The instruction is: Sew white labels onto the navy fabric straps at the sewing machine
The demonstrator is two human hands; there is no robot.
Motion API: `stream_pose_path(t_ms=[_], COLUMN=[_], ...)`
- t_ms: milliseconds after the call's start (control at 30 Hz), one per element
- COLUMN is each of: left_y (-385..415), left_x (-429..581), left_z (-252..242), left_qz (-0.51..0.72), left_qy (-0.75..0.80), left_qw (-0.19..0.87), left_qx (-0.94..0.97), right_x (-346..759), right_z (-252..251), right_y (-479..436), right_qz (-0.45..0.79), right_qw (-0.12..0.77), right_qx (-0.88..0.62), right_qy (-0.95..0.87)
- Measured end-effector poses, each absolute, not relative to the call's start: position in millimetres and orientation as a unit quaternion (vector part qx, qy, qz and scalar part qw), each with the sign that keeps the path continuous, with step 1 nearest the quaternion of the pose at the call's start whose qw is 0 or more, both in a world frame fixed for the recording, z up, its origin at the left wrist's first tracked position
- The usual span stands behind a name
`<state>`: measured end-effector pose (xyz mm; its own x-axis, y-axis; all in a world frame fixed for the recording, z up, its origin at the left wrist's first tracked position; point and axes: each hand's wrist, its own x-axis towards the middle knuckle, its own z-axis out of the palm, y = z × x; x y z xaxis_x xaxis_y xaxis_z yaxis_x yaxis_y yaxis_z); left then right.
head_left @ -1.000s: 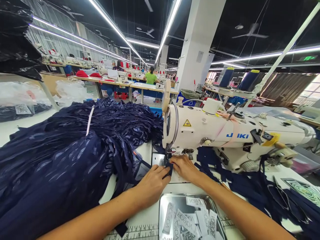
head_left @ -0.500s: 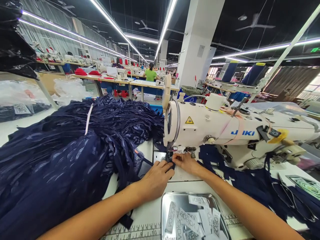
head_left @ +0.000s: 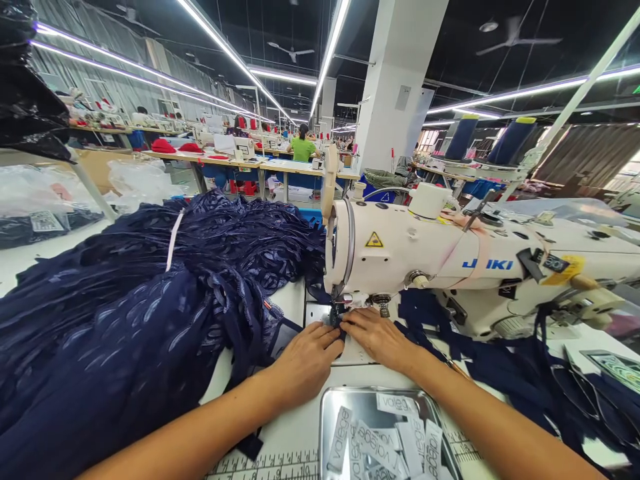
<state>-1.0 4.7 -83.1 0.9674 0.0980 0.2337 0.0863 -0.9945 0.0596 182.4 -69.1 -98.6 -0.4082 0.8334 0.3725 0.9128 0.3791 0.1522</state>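
My left hand (head_left: 306,360) lies at the near left of the needle area, its fingers curled closed on a piece of navy fabric (head_left: 336,333). From the right, my right hand (head_left: 380,340) holds the same small piece with its fingers together, close against the presser foot (head_left: 337,311). Both hands sit under the head of a white sewing machine (head_left: 400,240), and they hide most of the piece. A large pile of navy lace garments (head_left: 125,320) lies to the left of my hands, with a pale strip across its top.
In front of me a metal tray (head_left: 327,393) holds several white printed labels (head_left: 377,443). Navy strips (head_left: 500,373), scissors (head_left: 583,393) and a phone (head_left: 617,363) lie on the right. Thread cones (head_left: 510,141) stand behind the machine. A person in green (head_left: 302,148) sits farther back.
My right hand's fingers have gone from a raised pinch to lying flatter on the fabric beside the presser foot. My left hand has shifted only slightly.
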Motion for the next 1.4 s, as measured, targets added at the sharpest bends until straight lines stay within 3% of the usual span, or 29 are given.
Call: stream_pose_path(t_ms=[500,1067,1400], left_y=[4.4,3.9,18.4], left_x=[10.0,20.3,4.9], left_z=[-88.4,-84.2,-83.5], left_qz=[0.127,0.081,0.117], left_qy=[0.055,0.112,0.09], left_qw=[-0.006,-0.018,0.057], left_qx=[0.99,0.99,0.987], right_x=[186.5,180.9,184.1], right_z=[-92.3,-92.6,-100.0], right_y=[-65.9,-64.7,-63.2], right_qz=[-0.103,-0.15,-0.13], right_qw=[0.091,0.048,0.15], right_qx=[-0.589,-0.627,-0.626], right_qy=[-0.796,-0.763,-0.754])
